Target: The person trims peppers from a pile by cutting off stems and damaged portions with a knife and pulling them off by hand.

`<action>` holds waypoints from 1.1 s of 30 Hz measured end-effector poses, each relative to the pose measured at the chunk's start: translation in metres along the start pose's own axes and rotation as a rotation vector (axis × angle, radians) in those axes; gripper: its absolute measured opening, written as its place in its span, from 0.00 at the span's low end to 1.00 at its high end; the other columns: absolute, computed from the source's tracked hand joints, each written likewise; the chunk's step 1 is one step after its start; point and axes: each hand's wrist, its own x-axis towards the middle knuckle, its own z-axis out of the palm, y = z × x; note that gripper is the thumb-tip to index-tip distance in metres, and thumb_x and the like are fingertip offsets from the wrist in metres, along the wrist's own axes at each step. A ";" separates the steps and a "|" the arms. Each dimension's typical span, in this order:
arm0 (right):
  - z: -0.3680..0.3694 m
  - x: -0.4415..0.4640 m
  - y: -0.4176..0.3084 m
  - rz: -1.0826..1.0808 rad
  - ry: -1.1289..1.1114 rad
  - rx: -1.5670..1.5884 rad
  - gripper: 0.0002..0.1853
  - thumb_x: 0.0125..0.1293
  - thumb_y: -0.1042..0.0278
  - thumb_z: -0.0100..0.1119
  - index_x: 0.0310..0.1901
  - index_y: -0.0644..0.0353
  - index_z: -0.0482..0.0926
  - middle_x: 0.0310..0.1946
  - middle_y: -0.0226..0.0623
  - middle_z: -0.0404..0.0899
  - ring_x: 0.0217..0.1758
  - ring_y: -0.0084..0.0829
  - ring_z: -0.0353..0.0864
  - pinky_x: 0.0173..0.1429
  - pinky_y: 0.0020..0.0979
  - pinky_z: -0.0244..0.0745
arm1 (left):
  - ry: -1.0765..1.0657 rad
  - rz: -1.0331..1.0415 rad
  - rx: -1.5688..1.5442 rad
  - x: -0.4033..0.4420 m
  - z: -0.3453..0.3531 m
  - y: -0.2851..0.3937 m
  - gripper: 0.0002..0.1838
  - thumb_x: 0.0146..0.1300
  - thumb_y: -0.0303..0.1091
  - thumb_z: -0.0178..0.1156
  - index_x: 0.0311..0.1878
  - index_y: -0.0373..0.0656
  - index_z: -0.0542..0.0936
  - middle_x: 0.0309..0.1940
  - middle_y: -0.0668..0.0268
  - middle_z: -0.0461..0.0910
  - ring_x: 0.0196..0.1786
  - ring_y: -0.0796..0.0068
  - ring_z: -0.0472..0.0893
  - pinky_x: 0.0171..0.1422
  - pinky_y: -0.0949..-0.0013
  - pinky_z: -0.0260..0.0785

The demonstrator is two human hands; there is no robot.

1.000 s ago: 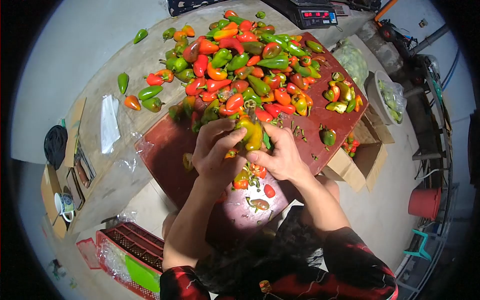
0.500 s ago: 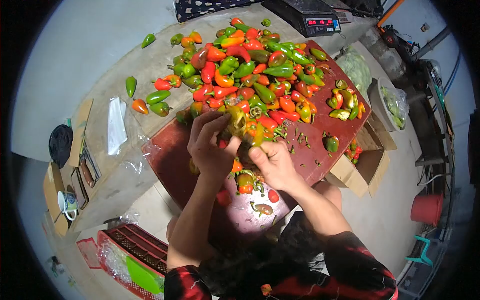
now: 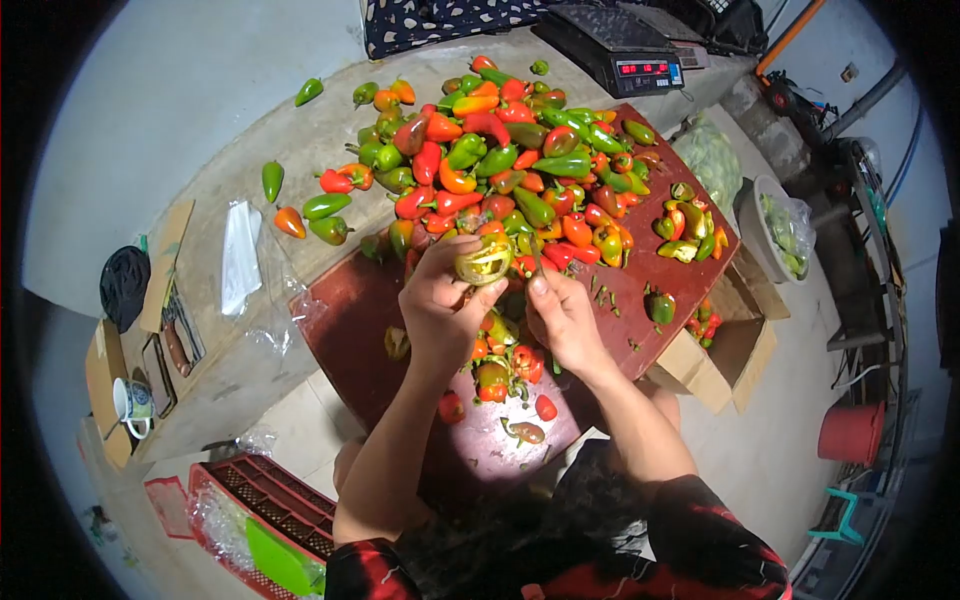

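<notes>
My left hand holds a yellow-green pepper, whose open inside with pale ribs faces up. Just to its right, my right hand pinches a thin, dark tool, perhaps a small knife; its full shape is hard to make out. Beyond both hands lies a big heap of red, green and orange peppers on the dark red board. Cut peppers and small scraps lie below my hands, near the board's front edge. More cut peppers sit in a small pile at the right.
A digital scale stands at the back. Right of the board are a cardboard box holding red peppers, a grey tub and a red bucket. At left are a mug and a red crate.
The held pepper has turned from its side to show its open inside. A pepper piece seen between my hands half a second ago is gone from there. The whole view has shifted slightly.
</notes>
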 end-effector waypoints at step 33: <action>-0.007 0.000 -0.005 -0.302 -0.008 -0.474 0.39 0.42 0.34 0.77 0.45 0.62 0.81 0.22 0.34 0.75 0.25 0.30 0.75 0.36 0.35 0.73 | 0.007 0.646 0.163 -0.008 0.003 -0.015 0.23 0.37 0.14 0.74 0.38 0.42 0.80 0.42 0.58 0.76 0.44 0.63 0.82 0.45 0.68 0.78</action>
